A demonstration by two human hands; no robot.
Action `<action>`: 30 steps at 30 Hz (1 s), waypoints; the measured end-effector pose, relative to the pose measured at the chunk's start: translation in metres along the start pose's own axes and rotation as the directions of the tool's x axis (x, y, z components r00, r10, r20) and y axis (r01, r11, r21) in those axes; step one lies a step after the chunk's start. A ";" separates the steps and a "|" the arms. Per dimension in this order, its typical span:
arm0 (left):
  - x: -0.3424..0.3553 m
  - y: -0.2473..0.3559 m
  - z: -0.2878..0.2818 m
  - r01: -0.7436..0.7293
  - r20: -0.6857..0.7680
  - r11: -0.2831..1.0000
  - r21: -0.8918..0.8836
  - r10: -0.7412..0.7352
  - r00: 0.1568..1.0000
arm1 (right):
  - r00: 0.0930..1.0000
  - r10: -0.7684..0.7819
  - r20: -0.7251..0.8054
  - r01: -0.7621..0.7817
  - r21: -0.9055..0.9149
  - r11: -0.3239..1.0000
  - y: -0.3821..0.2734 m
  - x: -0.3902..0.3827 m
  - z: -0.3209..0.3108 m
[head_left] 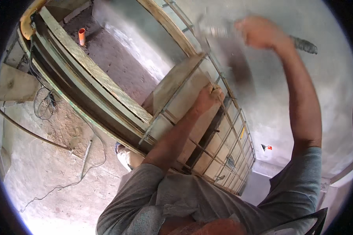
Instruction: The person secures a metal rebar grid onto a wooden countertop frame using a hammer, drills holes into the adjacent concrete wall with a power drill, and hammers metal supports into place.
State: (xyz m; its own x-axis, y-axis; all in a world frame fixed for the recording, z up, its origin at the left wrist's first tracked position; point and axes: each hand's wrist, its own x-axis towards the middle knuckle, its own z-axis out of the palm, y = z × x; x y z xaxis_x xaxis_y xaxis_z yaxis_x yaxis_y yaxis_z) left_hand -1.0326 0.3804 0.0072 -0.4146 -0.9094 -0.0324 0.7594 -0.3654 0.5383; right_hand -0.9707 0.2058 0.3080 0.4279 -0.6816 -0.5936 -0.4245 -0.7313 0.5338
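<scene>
Raised at the upper right, my right hand (262,33) is closed around a motion-blurred hammer (304,45), its dark grip poking out behind the fist and its metal head smeared. Below and to the left, my left hand (210,98) has its fingers pinched at a bar of the steel rebar grid (233,129); what is between them is too small to make out. The grid lies over pale boards (210,150) inside a timber formwork. A long rough plank (94,78) runs from the upper left down toward my left arm.
An orange pipe (81,36) stands beyond the formwork. Black cables (47,103) hang at the left over the dusty concrete floor (47,176). A curved rod (35,133) and a pale pipe (86,156) are at the lower left. A grey plastered surface (325,78) fills the right.
</scene>
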 end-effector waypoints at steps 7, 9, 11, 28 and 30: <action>0.000 -0.007 0.001 -0.054 0.002 0.998 -0.045 0.054 0.999 | 0.849 0.501 -0.168 -0.424 0.350 0.835 -0.013 0.022 0.036; 0.002 -0.008 0.001 -0.021 0.007 0.995 -0.099 0.022 1.000 | 0.982 0.142 0.125 -0.153 0.089 0.984 -0.041 -0.001 0.069; 0.006 -0.003 0.003 -0.029 -0.005 0.998 0.052 0.029 1.000 | 0.980 0.159 0.119 -0.160 -0.006 0.987 -0.013 -0.002 0.045; 0.036 -0.059 -0.060 0.080 -0.240 0.978 0.194 -0.032 0.970 | 0.890 0.360 -0.281 -0.245 0.372 0.896 -0.023 -0.082 0.010; 0.041 -0.078 -0.074 0.148 -0.249 0.989 -0.013 -0.147 0.957 | 0.851 0.479 -0.216 -0.289 0.570 0.770 -0.043 -0.117 -0.004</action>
State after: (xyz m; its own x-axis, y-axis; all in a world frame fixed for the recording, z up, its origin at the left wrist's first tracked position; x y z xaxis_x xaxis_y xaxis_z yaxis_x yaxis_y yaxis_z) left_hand -1.0713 0.3572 -0.0978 -0.3833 -0.8664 -0.3200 0.6959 -0.4987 0.5168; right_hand -0.9994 0.3172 0.3571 0.3332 -0.9353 -0.1188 -0.9047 -0.3527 0.2390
